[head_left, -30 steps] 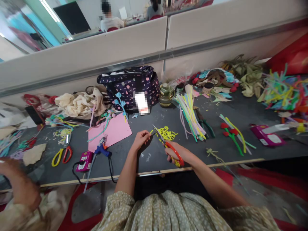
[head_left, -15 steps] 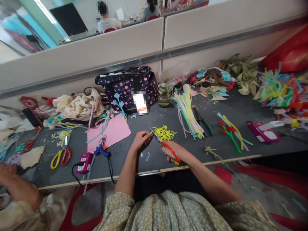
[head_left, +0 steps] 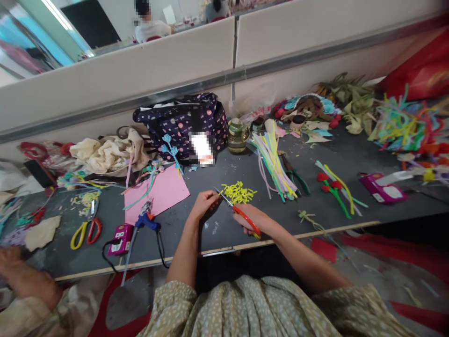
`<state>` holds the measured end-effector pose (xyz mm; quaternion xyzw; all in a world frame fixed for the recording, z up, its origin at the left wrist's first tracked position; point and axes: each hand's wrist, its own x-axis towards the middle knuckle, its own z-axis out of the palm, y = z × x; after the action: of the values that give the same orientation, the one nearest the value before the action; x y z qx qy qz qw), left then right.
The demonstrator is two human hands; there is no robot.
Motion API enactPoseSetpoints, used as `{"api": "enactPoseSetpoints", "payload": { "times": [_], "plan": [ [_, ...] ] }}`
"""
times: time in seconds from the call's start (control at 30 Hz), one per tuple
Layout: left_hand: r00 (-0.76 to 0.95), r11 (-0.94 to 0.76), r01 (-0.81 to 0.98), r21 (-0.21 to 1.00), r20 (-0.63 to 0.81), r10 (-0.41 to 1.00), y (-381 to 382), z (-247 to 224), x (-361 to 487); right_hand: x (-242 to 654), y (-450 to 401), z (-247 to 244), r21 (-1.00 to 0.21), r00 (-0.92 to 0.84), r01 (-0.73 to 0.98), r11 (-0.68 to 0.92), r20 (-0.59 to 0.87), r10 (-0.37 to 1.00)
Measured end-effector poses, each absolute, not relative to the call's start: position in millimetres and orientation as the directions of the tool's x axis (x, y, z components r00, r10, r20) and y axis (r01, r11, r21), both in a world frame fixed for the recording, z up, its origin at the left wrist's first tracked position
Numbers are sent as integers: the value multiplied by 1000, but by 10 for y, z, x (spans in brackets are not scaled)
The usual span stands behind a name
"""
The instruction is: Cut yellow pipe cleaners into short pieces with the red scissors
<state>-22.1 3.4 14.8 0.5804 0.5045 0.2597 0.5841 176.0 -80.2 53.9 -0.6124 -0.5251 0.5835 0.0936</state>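
Note:
My right hand (head_left: 250,218) grips a pair of scissors (head_left: 247,218) with red and yellow handles, its blades pointing up and left. The fingertips of my left hand (head_left: 206,204) pinch a short yellow pipe cleaner (head_left: 220,193), mostly hidden, whose end shows right at the blades. Just beyond the scissors lies a pile of short yellow pipe cleaner pieces (head_left: 240,192). To the right of that pile rests a bundle of long pastel pipe cleaners (head_left: 275,164), with green-handled pliers (head_left: 298,175) beside it.
Left of my hands are pink foam paper (head_left: 164,199), a blue glue gun (head_left: 147,220), a purple box (head_left: 121,239) and other scissors (head_left: 87,228). A dotted bag (head_left: 182,124) and glass jar (head_left: 238,135) stand behind. Red pipe cleaner flowers (head_left: 333,187) lie right. A co-worker's arm (head_left: 30,278) is at far left.
The view has shifted slightly. My hands hold nearly the same pose, with the scissor blades still at the yellow pipe cleaner by my left fingertips.

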Motion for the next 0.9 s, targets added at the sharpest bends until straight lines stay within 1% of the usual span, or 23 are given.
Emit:
{"api": "enactPoseSetpoints", "payload": {
  "times": [0.1, 0.17, 0.33, 0.5, 0.57, 0.73, 0.9],
  "plan": [
    [365, 191, 273, 943, -285, 886, 24, 161, -221, 1751, -802, 535, -724, -198, 506, -470, -627, 753],
    [367, 201, 267, 943, -292, 883, 19, 168, -225, 1762, -798, 575, -724, -192, 511, -464, -623, 759],
    [401, 183, 272, 945, -284, 871, 38, 156, -258, 1863, -776, 679, -733, -222, 502, -459, -622, 751],
    [462, 204, 289, 935, -323, 826, 66, 149, -276, 1919, -758, 644, -742, -236, 494, -454, -617, 751],
    [476, 175, 310, 935, -312, 822, 68, 151, -269, 1920, -753, 619, -735, -244, 515, -442, -620, 746],
    [486, 19, 407, 913, -234, 842, 70, 116, -261, 1922, -751, 619, -746, -246, 514, -423, -601, 760],
    [493, 26, 355, 934, -211, 844, 69, 104, -276, 1914, -755, 671, -731, -242, 533, -426, -614, 751]
  ]
}}
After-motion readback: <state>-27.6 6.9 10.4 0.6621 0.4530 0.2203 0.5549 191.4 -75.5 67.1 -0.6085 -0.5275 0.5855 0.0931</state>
